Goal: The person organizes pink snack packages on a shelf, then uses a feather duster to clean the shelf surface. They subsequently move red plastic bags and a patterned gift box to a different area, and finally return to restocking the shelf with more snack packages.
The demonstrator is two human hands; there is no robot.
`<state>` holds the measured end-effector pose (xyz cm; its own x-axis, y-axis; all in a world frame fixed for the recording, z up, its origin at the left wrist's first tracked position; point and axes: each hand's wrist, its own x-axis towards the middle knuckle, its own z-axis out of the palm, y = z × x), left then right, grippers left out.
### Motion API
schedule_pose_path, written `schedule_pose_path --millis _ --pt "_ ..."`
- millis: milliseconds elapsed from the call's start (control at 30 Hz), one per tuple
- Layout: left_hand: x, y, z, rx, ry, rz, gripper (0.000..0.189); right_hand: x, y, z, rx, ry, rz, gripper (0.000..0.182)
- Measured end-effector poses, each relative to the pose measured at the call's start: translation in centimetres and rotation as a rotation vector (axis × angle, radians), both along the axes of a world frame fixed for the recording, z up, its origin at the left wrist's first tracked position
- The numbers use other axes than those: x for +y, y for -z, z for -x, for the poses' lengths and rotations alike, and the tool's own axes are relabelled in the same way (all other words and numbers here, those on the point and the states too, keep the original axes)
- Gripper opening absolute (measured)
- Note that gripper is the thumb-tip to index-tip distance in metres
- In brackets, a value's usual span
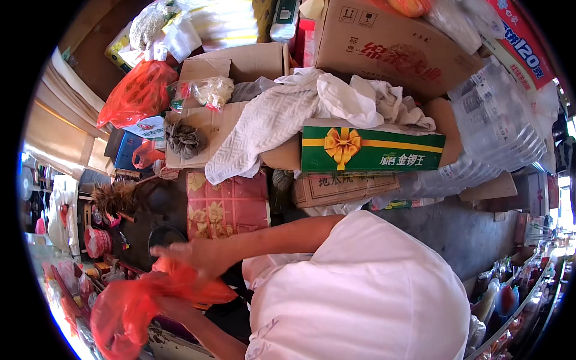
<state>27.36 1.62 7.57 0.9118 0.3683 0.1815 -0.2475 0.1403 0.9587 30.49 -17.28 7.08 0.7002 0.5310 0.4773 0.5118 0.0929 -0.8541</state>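
Observation:
A thin red plastic bag point(123, 315), crumpled and partly see-through, spreads between my two hands at the lower left. My right hand point(198, 258), blurred, lies over its upper part with the fingers pointing left; whether it grips the film is unclear. Below it, my left hand point(168, 306) is bunched into the bag, its fingers mostly hidden by red film. Both forearms reach left from a white shirt point(360, 288). Just above my right forearm is a red floral-patterned padded piece point(228, 204). A dark round basin point(166, 236) sits past my right fingertips.
Cardboard boxes, a green box panel with a printed bow point(373, 148) and a white cloth point(270, 121) are piled above. A red bag point(139, 92), a feather duster point(114, 198) and a red-and-white basket point(97, 241) are at left. Packs of clear plastic containers point(497, 117) stand right.

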Motion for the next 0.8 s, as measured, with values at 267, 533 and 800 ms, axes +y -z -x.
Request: schedule_pose_path --millis 267,533,800 --pt "-3.3 -1.7 1.9 0.057 0.092 -0.272 0.027 2.2 0.5 -1.1 -0.023 0.058 0.126 0.025" --pt "-4.1 -4.8 1.8 0.064 0.124 -0.44 0.029 -3.2 1.2 -9.0 0.139 0.439 -0.288 0.016" --pt "-1.8 -1.0 3.0 0.289 0.11 -0.161 0.019 -11.8 -3.3 -20.3 -0.005 0.854 -0.14 0.037"
